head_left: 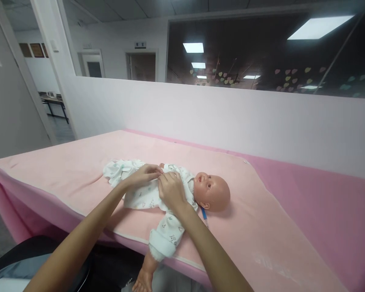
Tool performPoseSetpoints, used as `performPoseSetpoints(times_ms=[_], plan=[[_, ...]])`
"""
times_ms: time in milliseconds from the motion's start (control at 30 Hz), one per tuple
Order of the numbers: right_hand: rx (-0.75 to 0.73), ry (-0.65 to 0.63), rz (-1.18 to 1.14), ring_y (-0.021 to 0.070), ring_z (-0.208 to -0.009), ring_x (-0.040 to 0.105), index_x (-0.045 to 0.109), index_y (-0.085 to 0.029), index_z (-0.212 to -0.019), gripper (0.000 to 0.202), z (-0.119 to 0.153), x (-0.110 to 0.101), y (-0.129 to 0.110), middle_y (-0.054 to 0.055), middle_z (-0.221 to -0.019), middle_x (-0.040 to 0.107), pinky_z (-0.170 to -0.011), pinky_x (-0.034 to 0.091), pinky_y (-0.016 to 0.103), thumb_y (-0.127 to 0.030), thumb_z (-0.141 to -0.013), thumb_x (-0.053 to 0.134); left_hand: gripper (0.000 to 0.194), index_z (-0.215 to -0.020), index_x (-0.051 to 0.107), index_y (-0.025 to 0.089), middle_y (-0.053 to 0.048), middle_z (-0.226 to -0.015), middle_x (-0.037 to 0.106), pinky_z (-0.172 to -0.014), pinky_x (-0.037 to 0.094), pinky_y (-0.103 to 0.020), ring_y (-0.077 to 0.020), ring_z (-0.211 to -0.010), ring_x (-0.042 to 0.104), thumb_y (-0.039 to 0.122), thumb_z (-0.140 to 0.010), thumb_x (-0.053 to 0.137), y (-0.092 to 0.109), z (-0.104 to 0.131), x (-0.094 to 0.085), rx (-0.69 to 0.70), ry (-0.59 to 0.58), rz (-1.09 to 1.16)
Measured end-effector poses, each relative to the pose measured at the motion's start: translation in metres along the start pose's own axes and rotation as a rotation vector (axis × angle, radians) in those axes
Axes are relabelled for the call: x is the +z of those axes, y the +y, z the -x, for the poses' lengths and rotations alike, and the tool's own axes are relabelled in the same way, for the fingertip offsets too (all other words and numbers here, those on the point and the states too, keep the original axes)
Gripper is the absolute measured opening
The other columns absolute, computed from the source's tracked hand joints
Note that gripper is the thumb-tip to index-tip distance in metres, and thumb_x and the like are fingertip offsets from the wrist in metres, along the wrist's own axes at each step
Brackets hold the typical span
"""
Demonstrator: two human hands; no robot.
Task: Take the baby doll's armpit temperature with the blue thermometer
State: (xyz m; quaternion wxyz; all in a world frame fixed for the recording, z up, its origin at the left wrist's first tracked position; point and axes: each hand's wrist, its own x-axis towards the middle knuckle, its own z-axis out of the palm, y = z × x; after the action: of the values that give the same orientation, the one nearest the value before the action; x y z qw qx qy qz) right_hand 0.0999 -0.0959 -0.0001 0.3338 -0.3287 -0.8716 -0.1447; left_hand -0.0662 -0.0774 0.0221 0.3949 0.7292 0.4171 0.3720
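A baby doll lies on its back with its head to the right, dressed in a white printed shirt. My left hand reaches over the doll's front, its fingers closed on the shirt fabric. Right beside it, my right hand pinches the shirt at the chest, and the fingertips of both hands nearly meet. Whatever small fastening may lie between them is hidden. One doll arm, its sleeve folded back at the cuff, hangs over the table's near edge.
A peach blanket covers the table over a pink cloth. Bunched white fabric lies at the doll's lower end. A blue strip shows by its neck. Behind stands a white partition with glass above. A dark chair is at lower left.
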Motion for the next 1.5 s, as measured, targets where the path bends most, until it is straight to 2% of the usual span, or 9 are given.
performPoseSetpoints(times_ms=[133, 233, 367, 700, 833, 1000, 1067, 1333, 1500], plan=[[0.049, -0.014, -0.062, 0.0203, -0.083, 0.052, 0.056, -0.017, -0.083, 0.013, -0.007, 0.013, -0.008, 0.008, -0.086, 0.061, -0.079, 0.036, 0.036, -0.027, -0.083, 0.048, 0.028, -0.088, 0.063, 0.016, -0.006, -0.087, 0.064, -0.075, 0.045, -0.03, -0.0201, -0.084, 0.057, 0.04, -0.075, 0.056, -0.011, 0.017, -0.01, 0.015, 0.098, -0.103], [0.099, 0.0, -0.113, 0.0189, -0.081, 0.053, 0.056, -0.018, -0.083, 0.009, -0.005, 0.019, -0.007, 0.005, -0.083, 0.061, -0.077, 0.037, 0.034, -0.026, -0.081, 0.051, 0.026, -0.086, 0.063, 0.017, -0.006, -0.089, 0.064, -0.076, 0.046, -0.031, -0.0205, -0.086, 0.058, 0.039, -0.075, 0.058, -0.016, 0.022, -0.017, -0.017, 0.013, -0.11], [0.111, 0.029, -0.176, 0.0169, -0.078, 0.053, 0.054, -0.02, -0.079, 0.003, -0.001, 0.018, -0.006, 0.002, -0.08, 0.061, -0.076, 0.037, 0.03, -0.021, -0.078, 0.052, 0.02, -0.085, 0.062, 0.018, -0.005, -0.09, 0.063, -0.081, 0.045, -0.031, -0.0199, -0.089, 0.057, 0.034, -0.074, 0.06, -0.016, 0.025, -0.02, 0.025, -0.122, -0.117], [0.134, 0.024, -0.162, 0.0172, -0.076, 0.053, 0.054, -0.02, -0.074, 0.004, 0.001, 0.019, -0.007, 0.002, -0.074, 0.06, -0.073, 0.037, 0.03, -0.023, -0.076, 0.052, 0.027, -0.093, 0.066, 0.02, -0.006, -0.102, 0.064, -0.089, 0.043, -0.034, -0.022, -0.099, 0.057, 0.031, -0.068, 0.066, -0.018, 0.023, -0.021, 0.056, -0.16, -0.175], [0.131, 0.027, -0.173, 0.017, -0.077, 0.053, 0.054, -0.02, -0.079, 0.004, 0.001, 0.017, -0.006, 0.002, -0.078, 0.06, -0.074, 0.037, 0.03, -0.023, -0.077, 0.052, 0.03, -0.096, 0.066, 0.021, -0.006, -0.106, 0.063, -0.093, 0.042, -0.035, -0.0225, -0.102, 0.056, 0.03, -0.067, 0.067, -0.024, 0.026, -0.018, 0.068, -0.102, -0.128], [0.116, 0.036, -0.177, 0.0166, -0.076, 0.054, 0.055, -0.021, -0.081, 0.005, 0.001, 0.018, -0.006, 0.002, -0.079, 0.061, -0.075, 0.037, 0.03, -0.022, -0.081, 0.05, 0.028, -0.086, 0.069, 0.019, -0.008, -0.107, 0.062, -0.091, 0.044, -0.039, -0.025, -0.102, 0.056, 0.032, -0.061, 0.073, -0.039, 0.031, -0.01, 0.088, 0.131, 0.002], [0.115, 0.039, -0.173, 0.0167, -0.076, 0.054, 0.055, -0.021, -0.081, 0.006, 0.001, 0.019, -0.006, 0.002, -0.079, 0.061, -0.075, 0.037, 0.031, -0.022, -0.081, 0.049, 0.027, -0.084, 0.07, 0.02, -0.008, -0.111, 0.06, -0.09, 0.045, -0.038, -0.0254, -0.102, 0.055, 0.033, -0.061, 0.073, -0.041, 0.033, -0.008, 0.092, 0.185, -0.012], [0.116, 0.033, -0.146, 0.0171, -0.076, 0.053, 0.054, -0.02, -0.08, 0.007, 0.002, 0.021, -0.007, 0.003, -0.078, 0.061, -0.074, 0.038, 0.031, -0.022, -0.083, 0.048, 0.024, -0.089, 0.071, 0.024, -0.007, -0.12, 0.053, -0.091, 0.042, -0.037, -0.0259, -0.107, 0.051, 0.038, -0.072, 0.063, -0.034, 0.036, -0.005, 0.115, 0.176, -0.175], [0.123, 0.026, -0.163, 0.017, -0.075, 0.053, 0.053, -0.02, -0.078, 0.009, 0.002, 0.02, -0.007, 0.003, -0.078, 0.06, -0.074, 0.037, 0.031, -0.021, -0.084, 0.047, 0.022, -0.09, 0.07, 0.023, -0.007, -0.121, 0.053, -0.093, 0.04, -0.036, -0.0255, -0.109, 0.05, 0.036, -0.074, 0.061, -0.031, 0.039, -0.008, 0.087, 0.132, -0.124]])
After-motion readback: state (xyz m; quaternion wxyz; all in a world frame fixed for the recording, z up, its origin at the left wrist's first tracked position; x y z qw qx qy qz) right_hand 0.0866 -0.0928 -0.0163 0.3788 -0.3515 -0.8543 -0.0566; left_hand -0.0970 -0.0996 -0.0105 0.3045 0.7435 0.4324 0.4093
